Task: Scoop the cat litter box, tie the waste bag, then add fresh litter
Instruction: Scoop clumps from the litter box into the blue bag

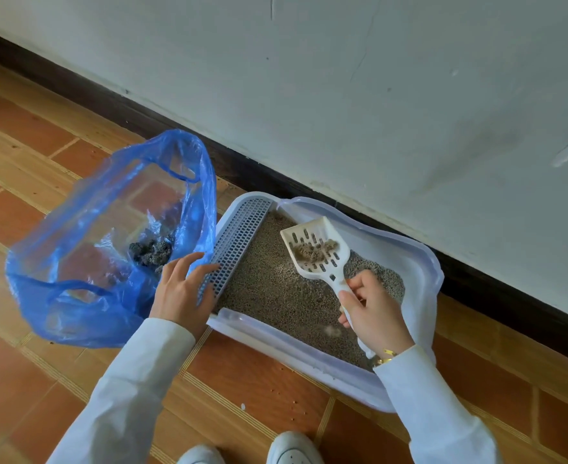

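Waste bag: the blue waste bag (108, 242) sits on the floor (259, 390) at far left, mouth wide open and facing up, dark clumps (152, 251) already lying in its bottom.
Left hand: my left hand (184, 289) is the nearer one to the bag; the grip is released, fingers straight and spread, resting across the bag's edge and the grille step (235, 242) of the box.
Litter box: the litter box (419, 262) lies just beside the bag, touching or nearly so, against the wall (376, 95), grey litter (276, 289) spread across it.
Scoop: the white scoop (316, 251) is raised over the litter, blade carrying a small brownish clump; its long axis runs from my grip at lower right up and leftward, blade end aimed towards the bag.
Right hand: my right hand (373, 313) is grasping the scoop handle, fingers wrapped round it.
Coming move, my call: the bag mouth lies left of the blade, past the grille step, so I'd swing the load leftward and tip it in.
Risk: loose grains may sift through the slots onto the floor.
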A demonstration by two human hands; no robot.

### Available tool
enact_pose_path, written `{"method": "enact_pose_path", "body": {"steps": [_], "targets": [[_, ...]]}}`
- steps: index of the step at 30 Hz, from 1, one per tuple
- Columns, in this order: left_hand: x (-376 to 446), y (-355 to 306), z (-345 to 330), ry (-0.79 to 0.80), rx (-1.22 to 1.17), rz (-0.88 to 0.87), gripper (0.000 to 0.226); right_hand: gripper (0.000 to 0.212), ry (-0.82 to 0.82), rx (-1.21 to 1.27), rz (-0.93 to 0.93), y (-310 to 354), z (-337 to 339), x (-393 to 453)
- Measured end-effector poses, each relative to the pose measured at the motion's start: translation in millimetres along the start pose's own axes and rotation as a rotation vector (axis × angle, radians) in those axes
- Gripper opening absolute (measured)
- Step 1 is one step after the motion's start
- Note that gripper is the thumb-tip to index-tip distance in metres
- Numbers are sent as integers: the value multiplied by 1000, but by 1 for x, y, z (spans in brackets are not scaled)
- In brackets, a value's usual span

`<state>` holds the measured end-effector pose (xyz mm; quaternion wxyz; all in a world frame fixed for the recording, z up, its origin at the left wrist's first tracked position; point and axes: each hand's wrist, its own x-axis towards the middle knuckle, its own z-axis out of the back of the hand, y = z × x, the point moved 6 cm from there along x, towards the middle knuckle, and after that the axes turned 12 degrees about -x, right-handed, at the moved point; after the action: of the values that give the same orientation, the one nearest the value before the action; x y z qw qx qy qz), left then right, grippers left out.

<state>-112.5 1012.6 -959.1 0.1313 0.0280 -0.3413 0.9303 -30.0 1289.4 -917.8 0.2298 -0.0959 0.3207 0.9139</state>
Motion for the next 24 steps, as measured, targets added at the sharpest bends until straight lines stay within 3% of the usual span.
{"method": "enact_pose_path", "body": {"steps": [4, 9, 15, 19, 24], "targets": [[-4, 7, 2, 16, -5, 38, 39, 4, 24, 41, 90, 31, -6, 8], [-8, 19, 6, 2, 20, 73, 29, 4, 170, 110, 225, 94, -35, 25], [-8, 19, 5, 27, 41, 43, 40, 9, 225, -77, 357, 158, -81, 56], [-8, 23, 4, 34, 23, 67, 30, 16, 150, -338, 502, 192, -99, 65], [-10, 26, 10, 28, 11, 68, 34, 32, -100, -740, 779, 218, -114, 61]]}}
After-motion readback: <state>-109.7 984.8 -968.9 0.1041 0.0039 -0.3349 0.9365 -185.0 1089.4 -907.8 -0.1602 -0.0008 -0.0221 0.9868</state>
